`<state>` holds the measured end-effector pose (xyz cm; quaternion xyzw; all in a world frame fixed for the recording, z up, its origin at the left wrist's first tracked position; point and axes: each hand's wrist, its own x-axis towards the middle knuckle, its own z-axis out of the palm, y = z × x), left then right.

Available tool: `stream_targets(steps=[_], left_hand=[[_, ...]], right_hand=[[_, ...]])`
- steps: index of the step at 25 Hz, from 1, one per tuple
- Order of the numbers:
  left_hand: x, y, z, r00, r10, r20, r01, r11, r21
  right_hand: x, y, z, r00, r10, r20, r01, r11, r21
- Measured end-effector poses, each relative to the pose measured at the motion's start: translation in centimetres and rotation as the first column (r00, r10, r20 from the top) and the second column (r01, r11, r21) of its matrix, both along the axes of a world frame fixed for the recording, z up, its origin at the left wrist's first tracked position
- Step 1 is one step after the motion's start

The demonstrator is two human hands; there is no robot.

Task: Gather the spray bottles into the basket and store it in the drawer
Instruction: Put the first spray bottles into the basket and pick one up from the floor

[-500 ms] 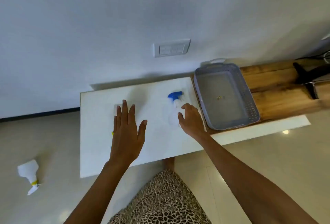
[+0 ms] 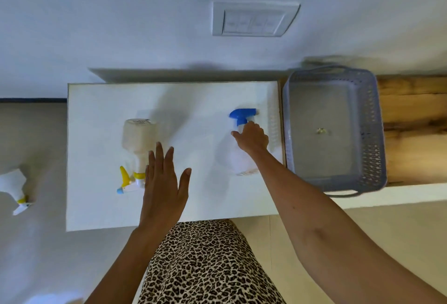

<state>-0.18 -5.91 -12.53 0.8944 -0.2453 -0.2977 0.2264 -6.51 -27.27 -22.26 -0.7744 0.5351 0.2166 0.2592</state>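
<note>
- The right hand (image 2: pixel 251 138) closes its fingers on the neck of the translucent blue-nozzled spray bottle (image 2: pixel 238 151) lying on the white tabletop (image 2: pixel 96 134).
- The left hand (image 2: pixel 163 182), flat with fingers spread, hovers just beside the yellow-triggered clear spray bottle (image 2: pixel 137 144).

three spray bottles (image 2: pixel 139 144) (image 2: pixel 238 148) (image 2: pixel 14 187), one basket (image 2: pixel 370 134), one wall switch plate (image 2: pixel 254 19), two hands (image 2: pixel 164 182) (image 2: pixel 252 138).

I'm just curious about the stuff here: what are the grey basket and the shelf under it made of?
The grey basket looks like moulded plastic with a matte finish: its walls are pierced by regular rows of small holes and it has a moulded loop handle. The shelf beneath seems to be wood, rough or only lightly finished, judging by its brown grain and dark streaks.
</note>
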Motion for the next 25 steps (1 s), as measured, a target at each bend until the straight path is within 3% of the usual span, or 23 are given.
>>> stream_targets(steps=[5, 11, 14, 16, 17, 18, 20, 22, 25], left_hand=[[-0.7, 1.2, -1.3, 0.996, 0.069, -0.059, -0.066, 0.996, 0.054], [0.5, 4.0, -1.1, 0.952, 0.172, -0.253, -0.122, 0.972, 0.202], [2.4, 6.2, -1.3, 0.995, -0.007, -0.102, 0.025, 0.984, 0.174], [4.4, 7.6, -1.9, 0.951, -0.290, 0.108, 0.275, 0.952, 0.133], [5.5, 8.1, -2.4, 0.855, -0.460, 0.242, 0.437, 0.888, 0.142], [6.7, 8.4, -3.0, 0.699, -0.616, 0.362, 0.587, 0.784, 0.202], [9.5, 8.4, -4.3, 0.330, -0.835, 0.439, 0.750, 0.515, 0.416], [11.9, 7.4, -5.7, 0.092, -0.926, 0.367, 0.750, 0.306, 0.586], [13.5, 5.1, -7.3, -0.152, -0.943, 0.296, 0.701, 0.109, 0.705]], right_hand=[[0.2, -0.4, -0.7, 0.983, -0.178, 0.052, 0.173, 0.981, 0.088], [-1.2, 3.8, 2.7, 0.873, -0.303, 0.383, 0.251, 0.951, 0.180], [-2.0, 7.4, 4.4, 0.803, -0.339, 0.490, 0.259, 0.939, 0.225], [-2.3, 10.2, 5.1, 0.751, -0.377, 0.542, 0.290, 0.926, 0.242], [-2.3, 11.5, 5.4, 0.725, -0.395, 0.564, 0.310, 0.918, 0.245], [-2.4, 12.6, 5.6, 0.704, -0.414, 0.577, 0.332, 0.910, 0.247], [-2.5, 14.9, 5.5, 0.670, -0.459, 0.584, 0.382, 0.887, 0.259], [-2.6, 16.9, 5.2, 0.639, -0.511, 0.575, 0.431, 0.857, 0.282], [-2.5, 19.0, 4.7, 0.601, -0.568, 0.563, 0.483, 0.819, 0.310]])
